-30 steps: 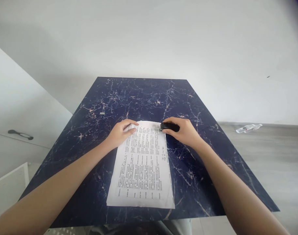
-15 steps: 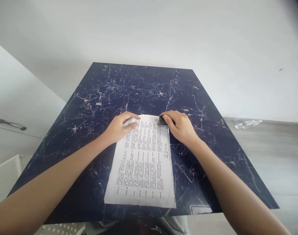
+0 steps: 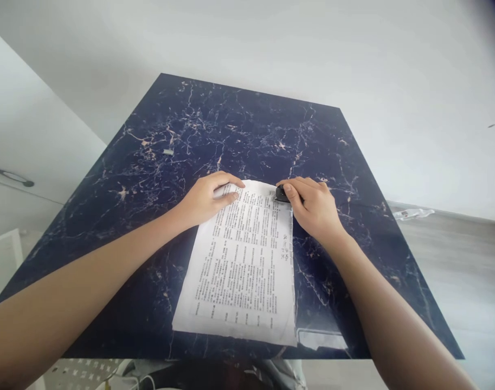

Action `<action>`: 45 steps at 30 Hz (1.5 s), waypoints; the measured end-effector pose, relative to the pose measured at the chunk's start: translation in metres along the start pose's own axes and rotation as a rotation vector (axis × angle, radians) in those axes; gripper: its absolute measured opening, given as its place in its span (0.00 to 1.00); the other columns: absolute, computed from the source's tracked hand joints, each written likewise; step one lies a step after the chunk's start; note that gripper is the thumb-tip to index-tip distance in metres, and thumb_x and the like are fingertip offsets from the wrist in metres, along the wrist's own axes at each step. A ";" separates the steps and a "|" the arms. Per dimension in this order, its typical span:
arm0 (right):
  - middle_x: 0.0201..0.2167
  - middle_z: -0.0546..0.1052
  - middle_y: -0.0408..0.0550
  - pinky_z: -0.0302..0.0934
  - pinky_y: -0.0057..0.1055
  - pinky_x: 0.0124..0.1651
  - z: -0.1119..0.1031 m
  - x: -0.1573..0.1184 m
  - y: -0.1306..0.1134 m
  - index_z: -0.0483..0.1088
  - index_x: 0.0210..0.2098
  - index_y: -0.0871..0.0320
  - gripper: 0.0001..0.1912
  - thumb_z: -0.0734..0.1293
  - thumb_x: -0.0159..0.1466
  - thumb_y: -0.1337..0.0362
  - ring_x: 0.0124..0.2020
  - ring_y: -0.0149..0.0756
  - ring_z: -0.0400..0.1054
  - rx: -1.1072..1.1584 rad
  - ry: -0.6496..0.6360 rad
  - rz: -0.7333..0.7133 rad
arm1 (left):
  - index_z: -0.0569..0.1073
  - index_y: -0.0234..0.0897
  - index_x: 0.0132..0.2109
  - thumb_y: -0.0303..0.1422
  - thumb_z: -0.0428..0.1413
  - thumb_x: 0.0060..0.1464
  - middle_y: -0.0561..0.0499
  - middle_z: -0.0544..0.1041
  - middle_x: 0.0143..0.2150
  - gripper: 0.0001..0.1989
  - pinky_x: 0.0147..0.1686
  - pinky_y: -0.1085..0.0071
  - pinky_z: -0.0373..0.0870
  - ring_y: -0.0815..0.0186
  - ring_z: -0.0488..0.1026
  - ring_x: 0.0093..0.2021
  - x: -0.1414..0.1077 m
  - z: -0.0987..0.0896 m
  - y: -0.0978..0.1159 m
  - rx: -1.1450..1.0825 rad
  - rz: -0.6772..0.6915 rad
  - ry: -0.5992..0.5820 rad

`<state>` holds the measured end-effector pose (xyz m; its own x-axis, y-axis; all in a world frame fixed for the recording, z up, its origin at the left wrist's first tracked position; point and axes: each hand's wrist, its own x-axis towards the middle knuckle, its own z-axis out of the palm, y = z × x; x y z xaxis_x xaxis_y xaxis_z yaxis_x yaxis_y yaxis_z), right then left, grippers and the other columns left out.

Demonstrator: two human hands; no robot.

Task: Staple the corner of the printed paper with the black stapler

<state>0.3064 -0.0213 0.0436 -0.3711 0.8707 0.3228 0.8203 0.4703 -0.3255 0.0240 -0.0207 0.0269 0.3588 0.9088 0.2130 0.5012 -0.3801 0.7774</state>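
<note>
Holding the paper near the table's near edge, steadying its far-left corner with spread left fingers, likely against slipping; pinching the stapler at the paper's far-right corner with right fingers.

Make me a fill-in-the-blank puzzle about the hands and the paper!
1. The right hand holds a small stapler coloured ____.
2. The left hand touches the ____, text-covered paper.
3. The stapler is at the paper's far corner, on the ____ side.
4. The shiny, marble-patterned tabletop is dark ____.

Missing words: black; white; right; blue.
</note>
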 end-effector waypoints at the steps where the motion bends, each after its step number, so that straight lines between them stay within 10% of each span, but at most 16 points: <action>1: 0.44 0.83 0.47 0.57 0.43 0.47 0.000 0.000 -0.001 0.78 0.46 0.50 0.23 0.52 0.78 0.54 0.46 0.44 0.75 -0.007 0.004 0.003 | 0.79 0.44 0.52 0.30 0.60 0.64 0.50 0.81 0.54 0.11 0.59 0.60 0.71 0.62 0.77 0.54 0.000 0.000 0.000 -0.002 0.006 0.004; 45: 0.47 0.83 0.48 0.58 0.48 0.51 0.003 -0.001 -0.007 0.79 0.48 0.49 0.24 0.52 0.78 0.54 0.46 0.49 0.75 -0.115 -0.016 -0.016 | 0.79 0.41 0.52 0.30 0.60 0.64 0.49 0.81 0.54 0.10 0.60 0.60 0.71 0.61 0.78 0.54 -0.001 0.001 0.002 -0.021 0.015 0.005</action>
<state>0.3000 -0.0250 0.0424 -0.3909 0.8658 0.3123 0.8583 0.4655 -0.2160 0.0259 -0.0222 0.0274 0.3621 0.9038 0.2282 0.4792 -0.3904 0.7861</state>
